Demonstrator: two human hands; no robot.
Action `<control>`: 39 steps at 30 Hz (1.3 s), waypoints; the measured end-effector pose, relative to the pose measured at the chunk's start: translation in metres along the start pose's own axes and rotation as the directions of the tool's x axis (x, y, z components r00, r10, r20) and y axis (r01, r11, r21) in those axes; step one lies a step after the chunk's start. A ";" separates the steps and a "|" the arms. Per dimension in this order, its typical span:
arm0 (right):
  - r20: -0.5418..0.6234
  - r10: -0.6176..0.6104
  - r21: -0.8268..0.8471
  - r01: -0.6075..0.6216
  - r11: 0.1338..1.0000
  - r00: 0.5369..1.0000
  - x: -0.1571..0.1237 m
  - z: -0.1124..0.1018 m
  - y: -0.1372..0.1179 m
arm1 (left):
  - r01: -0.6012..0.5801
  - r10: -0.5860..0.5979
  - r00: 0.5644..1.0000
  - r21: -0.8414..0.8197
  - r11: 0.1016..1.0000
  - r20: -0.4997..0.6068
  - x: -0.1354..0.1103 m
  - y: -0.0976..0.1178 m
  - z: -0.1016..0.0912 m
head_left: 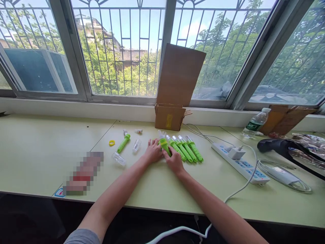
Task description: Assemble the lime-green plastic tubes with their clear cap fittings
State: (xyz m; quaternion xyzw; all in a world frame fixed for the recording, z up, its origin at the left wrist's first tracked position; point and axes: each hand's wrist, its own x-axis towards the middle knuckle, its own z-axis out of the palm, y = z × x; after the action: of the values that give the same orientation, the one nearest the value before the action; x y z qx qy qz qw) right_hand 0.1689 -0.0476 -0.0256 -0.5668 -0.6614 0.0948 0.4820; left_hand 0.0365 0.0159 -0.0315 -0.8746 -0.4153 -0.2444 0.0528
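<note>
In the middle of the table, my right hand [174, 162] is closed around the lower part of a bright green plastic handle [165, 145] with a ribbed collar and a clear top. My left hand [153, 151] lies against its collar from the left, fingers bent and closed on it; the fingertips are partly hidden. Several similar green handles with clear tips [185, 150] lie in a slanted row just right of my hands. To the left are another green handle [123, 143], two clear plastic covers [136, 146], a yellow ring [111, 143] and a small white part [138, 131].
A cardboard box [168, 117] with its flap raised stands against the window ledge. On the right lie a white power strip [240, 164] with a plugged-in charger, a coiled cable [285, 176], a water bottle [257, 122] and a black strap [284, 145]. A blurred patch [83, 174] covers something at left.
</note>
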 end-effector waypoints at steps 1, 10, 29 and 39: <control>-0.006 0.003 0.006 -0.003 1.000 1.000 0.000 0.000 0.000 | 0.005 -0.005 1.000 0.001 1.000 -0.003 0.000 0.000 0.001; -0.021 0.003 -0.013 -0.003 1.000 1.000 -0.001 0.000 -0.001 | 0.013 -0.013 1.000 0.019 1.000 0.005 -0.001 0.000 0.002; -0.022 0.013 -0.012 -0.013 1.000 1.000 -0.001 0.000 -0.002 | 0.155 -0.158 0.984 0.040 0.987 0.079 0.001 0.000 0.002; 0.002 0.032 -0.003 -0.032 0.999 0.999 -0.001 0.000 -0.001 | 0.152 -0.154 0.982 0.024 0.988 0.110 0.001 0.000 0.000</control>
State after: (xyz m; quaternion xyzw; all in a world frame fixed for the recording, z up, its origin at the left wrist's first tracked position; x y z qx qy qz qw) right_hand 0.1683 -0.0487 -0.0260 -0.5779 -0.6527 0.1021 0.4791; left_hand 0.0373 0.0162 -0.0307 -0.8519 -0.4856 -0.1951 0.0173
